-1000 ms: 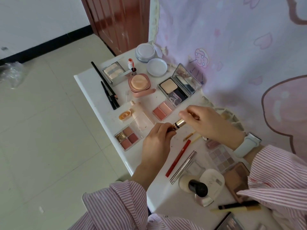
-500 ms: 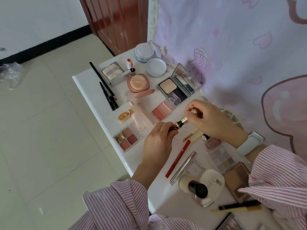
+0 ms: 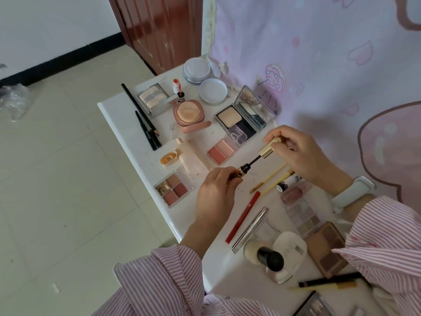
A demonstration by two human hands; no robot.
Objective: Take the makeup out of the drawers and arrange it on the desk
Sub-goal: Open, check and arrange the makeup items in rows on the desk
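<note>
Above the desk [image 3: 127, 115], left hand [image 3: 216, 192] grips mascara tube [image 3: 239, 173], right hand [image 3: 300, 153] pinches gold cap [image 3: 268, 148], wand [image 3: 254, 161] partly out.

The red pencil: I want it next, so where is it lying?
In the head view the red pencil lies on the white desk, just right of the left hand, beside the silver tube.

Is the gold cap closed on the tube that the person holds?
No, the right hand holds the gold cap pulled away from the tube, and the dark wand shows between them.
</note>
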